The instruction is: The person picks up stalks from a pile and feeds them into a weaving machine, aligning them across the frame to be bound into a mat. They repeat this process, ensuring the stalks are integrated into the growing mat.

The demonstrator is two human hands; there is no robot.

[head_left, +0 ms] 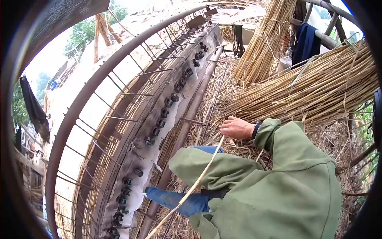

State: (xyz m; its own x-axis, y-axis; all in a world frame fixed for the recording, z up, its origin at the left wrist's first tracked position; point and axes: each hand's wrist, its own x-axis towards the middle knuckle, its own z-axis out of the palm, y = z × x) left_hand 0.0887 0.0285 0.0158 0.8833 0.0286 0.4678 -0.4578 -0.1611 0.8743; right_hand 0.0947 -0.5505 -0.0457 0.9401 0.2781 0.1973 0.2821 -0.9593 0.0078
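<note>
My right hand [237,128], with a dark band at the wrist, comes out of a green sleeve near the middle of the view. Its fingers are closed at the upper end of a long pale reed stalk [197,181]. The stalk slants down to the left, across my legs, and runs out at the bottom edge. Just beyond the hand lies a thick bundle of reeds [306,91]. I do not see my left hand.
A long frame with a curved metal rail [75,107] and thin rods runs along the left. Dark wound spools [160,123] line its pale strip. Another reed bundle [266,40] leans behind, near a dark cloth [306,43]. Loose straw [207,103] covers the ground.
</note>
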